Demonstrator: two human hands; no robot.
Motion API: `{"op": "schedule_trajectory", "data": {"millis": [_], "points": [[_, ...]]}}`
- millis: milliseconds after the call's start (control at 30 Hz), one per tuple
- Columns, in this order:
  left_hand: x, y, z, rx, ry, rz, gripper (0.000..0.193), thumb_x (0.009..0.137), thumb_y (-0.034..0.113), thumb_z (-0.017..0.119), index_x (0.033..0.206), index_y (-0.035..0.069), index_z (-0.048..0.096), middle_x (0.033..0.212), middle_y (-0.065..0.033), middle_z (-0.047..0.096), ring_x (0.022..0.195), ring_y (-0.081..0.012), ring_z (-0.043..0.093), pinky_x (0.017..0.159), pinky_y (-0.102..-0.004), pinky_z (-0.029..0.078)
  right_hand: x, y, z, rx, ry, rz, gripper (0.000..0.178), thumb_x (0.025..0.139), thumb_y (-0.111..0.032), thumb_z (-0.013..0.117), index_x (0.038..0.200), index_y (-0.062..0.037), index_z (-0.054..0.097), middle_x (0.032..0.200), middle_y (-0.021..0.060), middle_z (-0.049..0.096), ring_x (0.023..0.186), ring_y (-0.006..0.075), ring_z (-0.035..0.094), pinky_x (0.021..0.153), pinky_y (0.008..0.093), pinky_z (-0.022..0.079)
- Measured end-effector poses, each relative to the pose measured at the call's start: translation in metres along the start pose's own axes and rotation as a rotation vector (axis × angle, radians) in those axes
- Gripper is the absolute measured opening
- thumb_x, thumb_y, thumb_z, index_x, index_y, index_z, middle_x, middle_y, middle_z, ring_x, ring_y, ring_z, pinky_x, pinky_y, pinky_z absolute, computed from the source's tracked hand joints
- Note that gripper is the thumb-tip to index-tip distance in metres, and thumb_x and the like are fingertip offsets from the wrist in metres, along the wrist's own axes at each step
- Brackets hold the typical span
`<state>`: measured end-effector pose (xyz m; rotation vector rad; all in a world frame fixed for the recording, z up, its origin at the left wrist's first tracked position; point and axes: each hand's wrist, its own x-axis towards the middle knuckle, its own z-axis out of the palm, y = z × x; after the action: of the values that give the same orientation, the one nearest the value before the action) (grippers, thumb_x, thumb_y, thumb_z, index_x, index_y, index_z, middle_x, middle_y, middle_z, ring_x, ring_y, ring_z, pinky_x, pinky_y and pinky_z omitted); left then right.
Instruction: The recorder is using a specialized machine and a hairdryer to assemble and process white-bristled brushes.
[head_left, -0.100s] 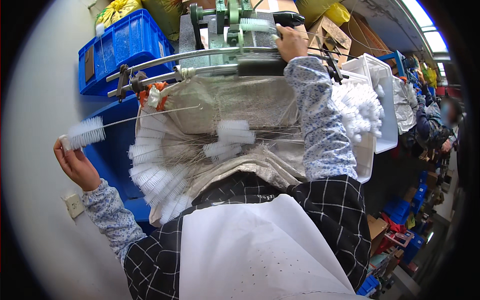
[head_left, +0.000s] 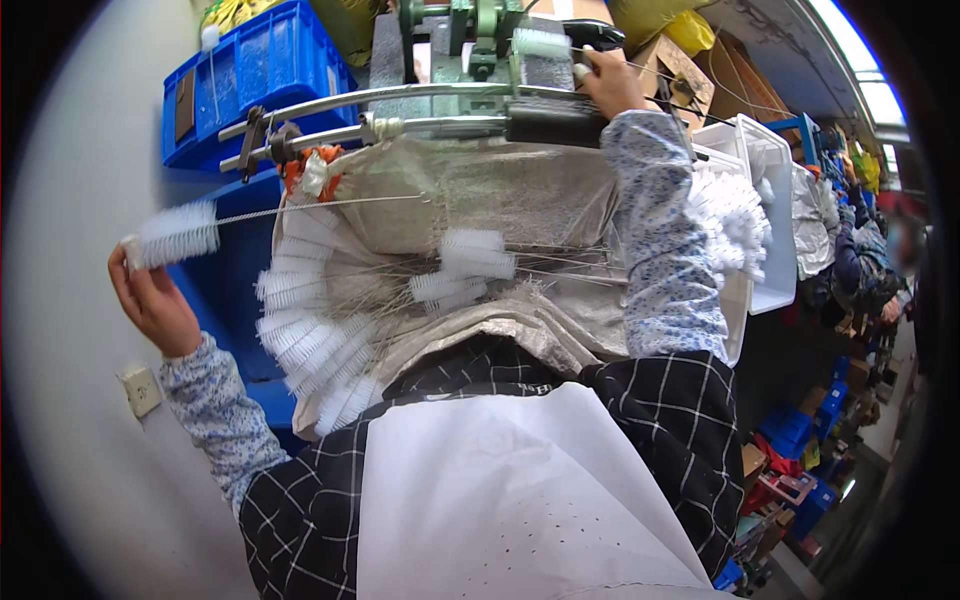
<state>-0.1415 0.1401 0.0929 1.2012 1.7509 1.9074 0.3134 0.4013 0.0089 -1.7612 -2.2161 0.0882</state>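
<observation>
Pinching white brush — left hand

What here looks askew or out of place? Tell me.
Nothing looks damaged or spilled. The left hand holds one white bottle brush out by its wire, apart from the fanned brushes on the grey sack. The right hand is at the green machine.

Looks like a small brush-making workshop: green metal machine up front, piles of white wire-stemmed bottle brushes on a sack, blue plastic crates, white bins, cardboard boxes stacked around.
</observation>
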Motion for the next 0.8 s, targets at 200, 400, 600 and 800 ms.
{"op": "schedule_trajectory", "data": {"millis": [200, 400, 600, 800], "points": [[-0.004, -0.005, 0.036, -0.165, -0.285, -0.105, 0.027, 0.085, 0.021, 0.041, 0.105, 0.002, 0.043, 0.094, -0.0093, 0.051, 0.086, -0.017, 0.052, 0.067, -0.0282, 0.048, 0.025, 0.044, -0.018, -0.284, -0.028, -0.046, 0.029, 0.08, -0.026, 0.042, 0.106, -0.0179, 0.051, 0.101, 0.0077, 0.055, 0.095, 0.0272, 0.051, 0.082, 0.0379, 0.039], [-0.019, 0.005, 0.075, -0.369, -0.622, -0.209, 0.027, 0.085, 0.022, 0.041, 0.104, 0.003, 0.042, 0.092, -0.0073, 0.052, 0.083, -0.014, 0.054, 0.065, -0.0284, 0.049, 0.025, 0.06, -0.022, 0.055, -0.066, -0.257, 0.023, 0.078, -0.006, 0.047, 0.099, -0.016, 0.052, 0.092, 0.0068, 0.057, 0.085, 0.0242, 0.055, 0.073, 0.0306, 0.044], [-0.03, 0.015, 0.106, -0.523, -0.779, -0.357, 0.021, 0.087, 0.019, 0.039, 0.103, 0.004, 0.04, 0.093, -0.0064, 0.051, 0.084, -0.0124, 0.053, 0.07, -0.0284, 0.047, -0.003, 0.056, -0.085, 0.392, -0.332, -0.054, 0.023, 0.08, -0.002, 0.046, 0.102, -0.0055, 0.052, 0.084, 0.0042, 0.058, 0.083, 0.0105, 0.054, 0.072, 0.0243, 0.044], [-0.064, 0.023, 0.154, -0.505, -0.842, -0.364, 0.014, 0.088, 0.014, 0.036, 0.096, 0.003, 0.038, 0.091, -0.009, 0.05, 0.08, -0.0168, 0.055, 0.073, -0.0331, 0.048, -0.088, -0.062, -0.124, 0.596, -0.814, -0.326, 0.03, 0.085, -0.016, 0.042, 0.115, -0.0082, 0.044, 0.097, 0.0112, 0.057, 0.09, 0.0197, 0.054, 0.077, 0.0288, 0.045]]}}
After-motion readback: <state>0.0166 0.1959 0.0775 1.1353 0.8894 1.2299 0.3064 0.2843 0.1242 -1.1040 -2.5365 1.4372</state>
